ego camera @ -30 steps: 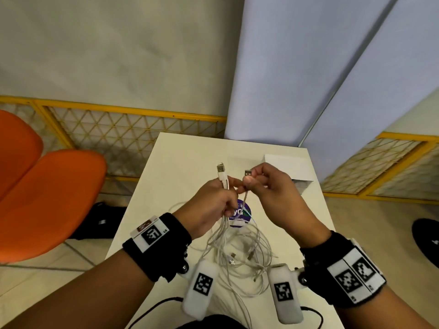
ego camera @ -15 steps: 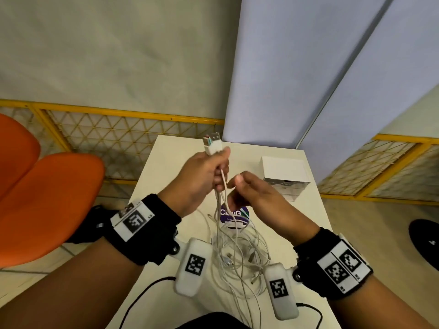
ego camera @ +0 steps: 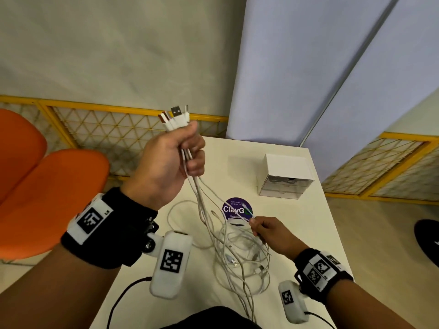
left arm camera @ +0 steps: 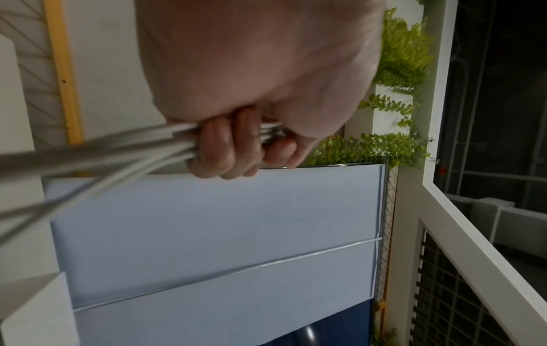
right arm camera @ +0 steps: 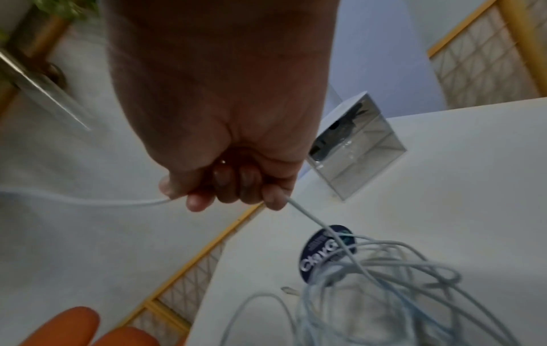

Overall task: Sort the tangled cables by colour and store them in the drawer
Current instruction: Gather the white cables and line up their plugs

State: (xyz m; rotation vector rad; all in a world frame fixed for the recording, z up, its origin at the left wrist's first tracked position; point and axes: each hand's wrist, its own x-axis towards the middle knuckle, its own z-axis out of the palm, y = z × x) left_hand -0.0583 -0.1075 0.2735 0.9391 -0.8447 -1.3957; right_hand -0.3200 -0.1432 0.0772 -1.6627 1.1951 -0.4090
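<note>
My left hand [ego camera: 183, 150] is raised above the table's far left and grips a bunch of white cables [ego camera: 202, 198] just below their USB plugs [ego camera: 175, 117], which stick up past the thumb. In the left wrist view the fingers [left arm camera: 219, 149] curl round the same white cables [left arm camera: 118, 145]. The strands hang down into a white tangle [ego camera: 240, 252] on the table. My right hand [ego camera: 263, 230] is low beside the tangle and pinches one white strand [right arm camera: 311, 215] that runs taut up to the bunch. The small white drawer unit [ego camera: 285, 176] stands at the far right, with dark cables behind its clear fronts.
The white table [ego camera: 318, 233] carries a round purple sticker [ego camera: 236, 208] near the tangle. An orange chair [ego camera: 47, 193] stands to the left. A yellow mesh fence [ego camera: 114, 131] and blue-grey panels [ego camera: 308, 79] lie behind the table.
My left hand rose up and left with the plug ends, drawing the strands out of the tangle. My right hand dropped down and right along one strand, away from the left.
</note>
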